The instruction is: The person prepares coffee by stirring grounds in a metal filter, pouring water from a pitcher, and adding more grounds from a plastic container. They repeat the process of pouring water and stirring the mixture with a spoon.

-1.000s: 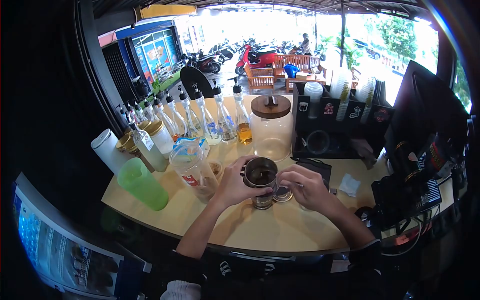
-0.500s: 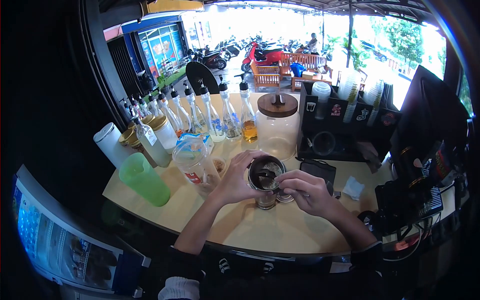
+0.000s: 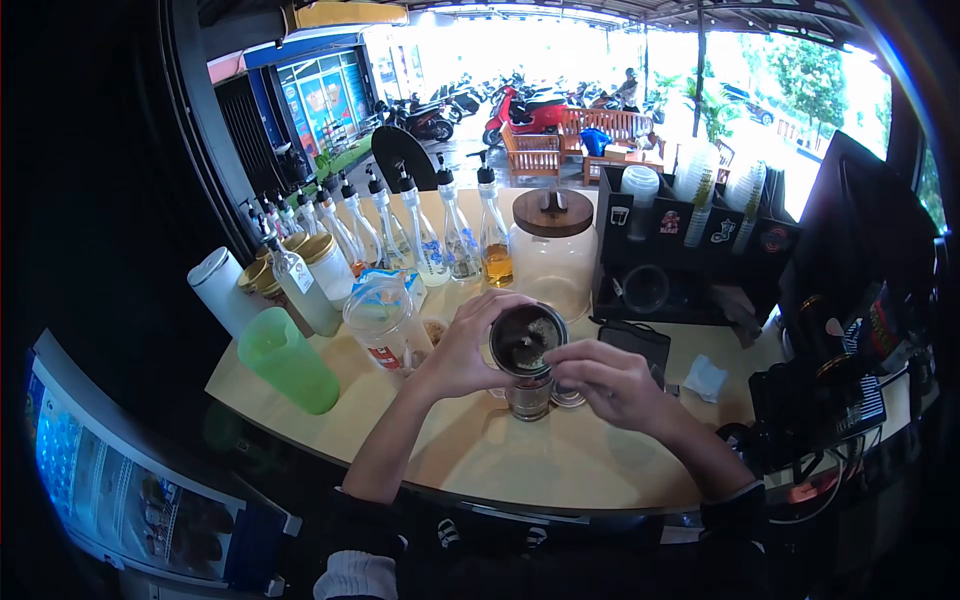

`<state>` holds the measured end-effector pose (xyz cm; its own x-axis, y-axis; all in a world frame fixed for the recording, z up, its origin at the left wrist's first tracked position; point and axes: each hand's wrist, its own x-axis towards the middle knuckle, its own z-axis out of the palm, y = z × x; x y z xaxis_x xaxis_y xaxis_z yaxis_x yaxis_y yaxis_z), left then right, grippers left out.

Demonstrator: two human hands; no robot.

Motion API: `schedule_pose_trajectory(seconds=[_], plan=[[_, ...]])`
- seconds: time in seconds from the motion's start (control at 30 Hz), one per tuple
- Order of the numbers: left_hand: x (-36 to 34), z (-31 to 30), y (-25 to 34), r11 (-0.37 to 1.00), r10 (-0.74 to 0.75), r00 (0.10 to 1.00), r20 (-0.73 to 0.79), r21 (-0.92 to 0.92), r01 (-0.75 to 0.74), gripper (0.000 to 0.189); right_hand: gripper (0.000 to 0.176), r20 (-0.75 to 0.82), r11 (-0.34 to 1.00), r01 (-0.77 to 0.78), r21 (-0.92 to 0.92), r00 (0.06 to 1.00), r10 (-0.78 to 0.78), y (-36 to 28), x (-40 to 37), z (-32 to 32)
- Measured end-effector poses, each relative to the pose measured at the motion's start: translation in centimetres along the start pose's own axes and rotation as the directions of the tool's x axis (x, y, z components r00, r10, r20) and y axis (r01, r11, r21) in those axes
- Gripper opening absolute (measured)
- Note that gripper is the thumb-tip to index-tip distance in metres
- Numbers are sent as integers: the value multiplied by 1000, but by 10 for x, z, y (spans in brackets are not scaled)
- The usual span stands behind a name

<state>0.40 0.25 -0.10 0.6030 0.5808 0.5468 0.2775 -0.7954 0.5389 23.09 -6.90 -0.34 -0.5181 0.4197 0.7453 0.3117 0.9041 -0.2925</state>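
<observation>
My left hand (image 3: 475, 345) is wrapped round the side of a round dark cup (image 3: 500, 352), tilted so its mouth faces me. Pale, froth-like matter (image 3: 542, 335) shows inside against a dark interior. At the cup's right rim, my right hand (image 3: 608, 378) has its fingers pinched together; what they hold, if anything, is too small to make out. Below the cup a small clear glass (image 3: 529, 402) stands on the counter, its top partly hidden. A round lid-like piece (image 3: 568, 396) lies beside it, half covered by my right hand.
Left stand a green pitcher (image 3: 290, 365) and a clear plastic jar (image 3: 385, 325). Several pump bottles (image 3: 428, 245) line the back, beside a wood-lidded glass jar (image 3: 552, 265). A black cup rack (image 3: 690, 235), a dark pouch (image 3: 638, 343) and a crumpled tissue (image 3: 706, 376) are to the right.
The cup has shifted slightly left and its mouth faces me more. My right hand has moved a little left along the rim. The dark strip across the cup's inside is less visible.
</observation>
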Motion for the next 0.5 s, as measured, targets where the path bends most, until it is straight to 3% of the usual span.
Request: schedule_pose_trajectory(seconds=[0.17,0.23,0.37,0.43,0.5], plan=[[2,-4,4,1000,16,1000,17,-1,-16,79,14,-67,999,-48,-7,997,47,-3,4,-4],[2,-7,12,998,17,999,43,54,-19,80,11,-59,971,-175,161,981,186,-2,5,-4],[2,-7,13,997,28,998,50,70,-32,80,10,13,979,-133,153,991,132,-4,5,-4],[1,-7,14,997,50,998,43,50,-52,80,8,-59,957,-189,221,977,206,-5,9,-7],[1,-8,16,996,58,997,51,72,-61,80,8,-22,927,-220,304,971,238,1,7,-6]])
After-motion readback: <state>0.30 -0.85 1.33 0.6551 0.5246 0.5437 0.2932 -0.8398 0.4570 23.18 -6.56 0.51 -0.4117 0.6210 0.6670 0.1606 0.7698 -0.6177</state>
